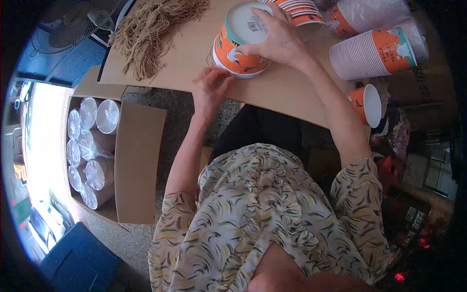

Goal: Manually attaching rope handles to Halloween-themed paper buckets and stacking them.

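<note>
An orange paper cup (231, 57) with a teal band, pale prints and a white rim stands upside down at the table's front edge. My right hand (279, 41) grips it, fingers over the white base and thumb against its side. Close by the rim, at its left, my left hand (211, 85) has its fingers pinched together. What they hold, if anything, is too small to make out. A thin loop of cord seems to show beside the cup. A heap of brown twisted cords (153, 31) lies on the table further left.
Stacked orange cups (374, 52) lie on the right, with more in clear plastic (367, 14) behind. A single cup (372, 106) lies at the table's right edge. An open carton (138, 165) of wrapped cup stacks stands left of the table (194, 63). A blue stool (80, 258) is lower left.
</note>
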